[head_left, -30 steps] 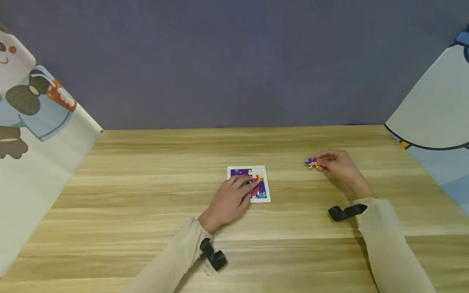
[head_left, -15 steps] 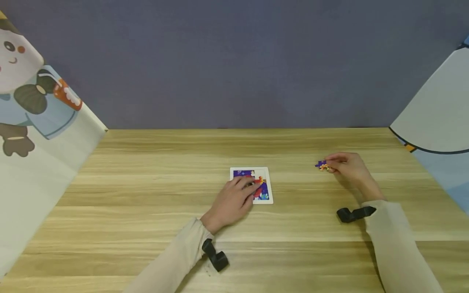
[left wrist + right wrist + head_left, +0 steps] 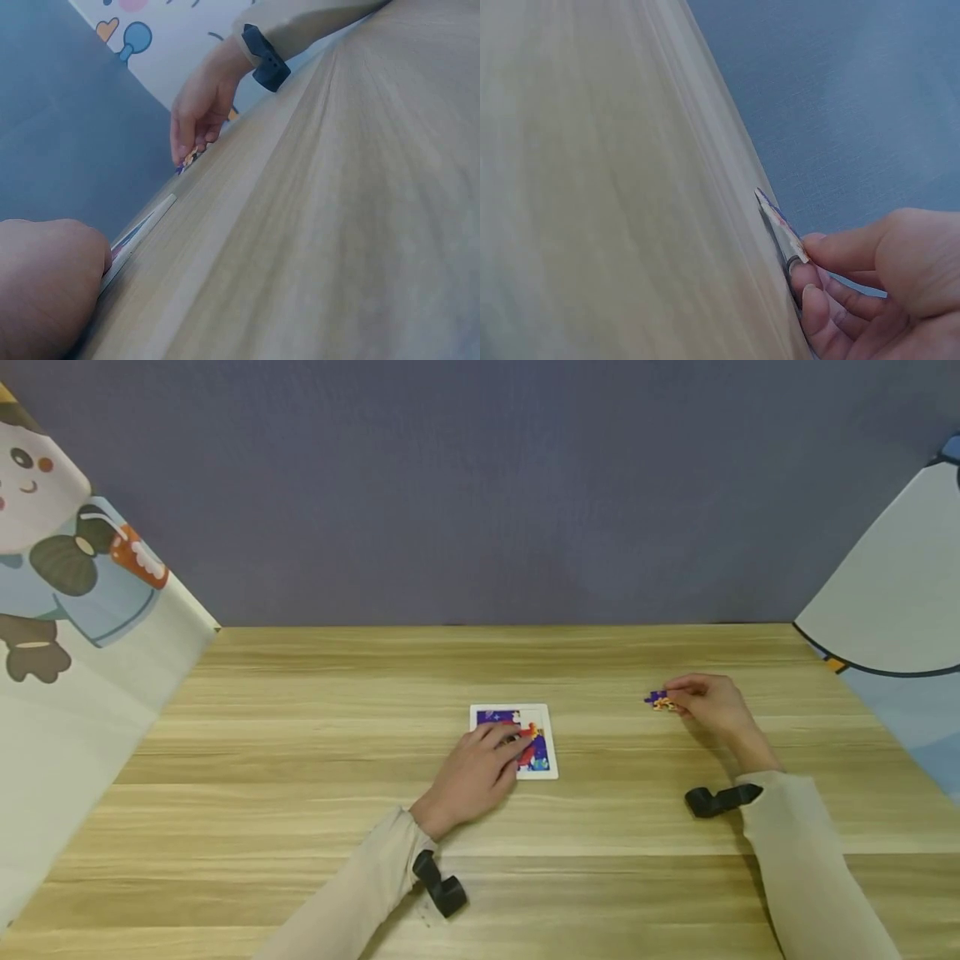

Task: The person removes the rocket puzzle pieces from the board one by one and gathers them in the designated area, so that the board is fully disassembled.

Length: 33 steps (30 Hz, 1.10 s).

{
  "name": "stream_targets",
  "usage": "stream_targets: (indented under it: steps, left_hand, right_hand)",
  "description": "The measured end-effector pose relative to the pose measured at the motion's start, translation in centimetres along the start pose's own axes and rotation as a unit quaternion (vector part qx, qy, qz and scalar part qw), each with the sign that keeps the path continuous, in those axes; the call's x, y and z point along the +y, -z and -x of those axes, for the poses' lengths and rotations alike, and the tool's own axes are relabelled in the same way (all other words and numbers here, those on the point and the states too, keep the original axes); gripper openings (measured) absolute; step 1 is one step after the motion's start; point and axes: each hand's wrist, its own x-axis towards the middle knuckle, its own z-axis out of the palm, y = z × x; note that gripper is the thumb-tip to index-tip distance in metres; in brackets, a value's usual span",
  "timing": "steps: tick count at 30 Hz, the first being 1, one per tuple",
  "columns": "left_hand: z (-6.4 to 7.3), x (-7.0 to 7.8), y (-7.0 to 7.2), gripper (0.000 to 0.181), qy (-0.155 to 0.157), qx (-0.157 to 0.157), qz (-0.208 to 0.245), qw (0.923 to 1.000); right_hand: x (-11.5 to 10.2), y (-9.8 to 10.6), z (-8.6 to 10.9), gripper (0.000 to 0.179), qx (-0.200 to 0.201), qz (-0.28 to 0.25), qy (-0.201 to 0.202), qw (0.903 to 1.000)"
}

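Note:
A small jigsaw puzzle (image 3: 543, 761) in a white frame lies on the wooden table, its picture purple and red, with a bare white gap at its upper right. My left hand (image 3: 474, 772) rests on it, fingers stretched across the picture and covering its lower left part. Off to the right, my right hand (image 3: 708, 703) pinches a purple and orange jigsaw piece (image 3: 660, 700) between thumb and fingers. The right wrist view shows that piece (image 3: 781, 227) edge-on, tilted close over the tabletop.
The wooden table (image 3: 300, 693) reaches back to a dark grey-blue wall (image 3: 480, 493). Printed cartoon panels stand at the left (image 3: 82, 560) and right sides. A black camera (image 3: 441, 885) sits on the left wrist, another (image 3: 720, 800) on the right.
The whole head view shifted slightly at first, then stayed nearly still. The right hand keeps its pinch on the jigsaw piece, and the left hand stays on the puzzle.

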Motion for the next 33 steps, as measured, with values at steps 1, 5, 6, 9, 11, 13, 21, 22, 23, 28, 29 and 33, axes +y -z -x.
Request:
stream_targets:
  steps: [1, 5, 6, 9, 11, 13, 21, 22, 23, 28, 29, 33]
  left_hand:
    - [0.0, 0.0, 0.0, 0.039, 0.001, 0.000, -0.001, 1.0000]
    - [0.2, 0.0, 0.0, 0.039, 0.003, 0.001, -0.003, 1.0000]
    - [0.2, 0.0, 0.0, 0.039, 0.003, 0.001, -0.003, 1.0000]
    - [0.3, 0.0, 0.0, 0.039, 0.002, 0.004, -0.005, 1.0000]
    - [0.3, 0.0, 0.0, 0.039, -0.001, 0.007, -0.007, 1.0000]
    - [0.3, -0.1, 0.0, 0.039, -0.003, 0.010, -0.010, 0.9999]
    - [0.2, -0.1, -0.1, 0.039, -0.003, 0.008, -0.009, 0.9999]
    - [0.2, -0.1, -0.1, 0.039, -0.003, 0.008, -0.008, 0.9999]
    - [0.2, -0.1, -0.1, 0.039, -0.003, 0.008, -0.008, 0.9999]
    - [0.1, -0.2, -0.2, 0.039, -0.003, 0.008, -0.010, 0.9999]
    - [0.1, -0.2, -0.2, 0.039, -0.003, 0.008, -0.010, 0.9999]
    - [0.1, -0.2, -0.2, 0.038, -0.003, 0.008, -0.005, 1.0000]
  right_hand:
    - [0.0, 0.0, 0.0, 0.032, -0.001, 0.000, -0.002, 1.0000]
    - [-0.2, -0.2, 0.1, 0.032, -0.002, 0.000, -0.002, 1.0000]
    - [-0.3, -0.2, 0.1, 0.032, -0.001, 0.002, -0.002, 1.0000]
    - [-0.6, -0.4, 0.2, 0.033, -0.009, 0.025, -0.004, 0.9996]
    - [-0.8, -0.5, 0.3, 0.035, -0.022, 0.044, -0.005, 0.9988]
    - [-1.1, -0.5, 0.3, 0.036, -0.035, 0.063, -0.001, 0.9974]
    - [-1.4, -0.8, 0.3, 0.034, -0.047, 0.075, 0.010, 0.9960]
    - [-1.3, -0.8, 0.2, 0.034, -0.044, 0.074, 0.011, 0.9962]
    - [-1.3, -0.8, 0.2, 0.033, -0.043, 0.068, 0.013, 0.9967]
    - [-1.3, -1.0, 0.3, 0.029, -0.028, 0.051, 0.010, 0.9983]
    - [-1.4, -1.0, 0.4, 0.030, -0.027, 0.049, 0.010, 0.9984]
    - [-1.8, -1.1, 0.6, 0.032, -0.032, 0.065, 0.022, 0.9971]
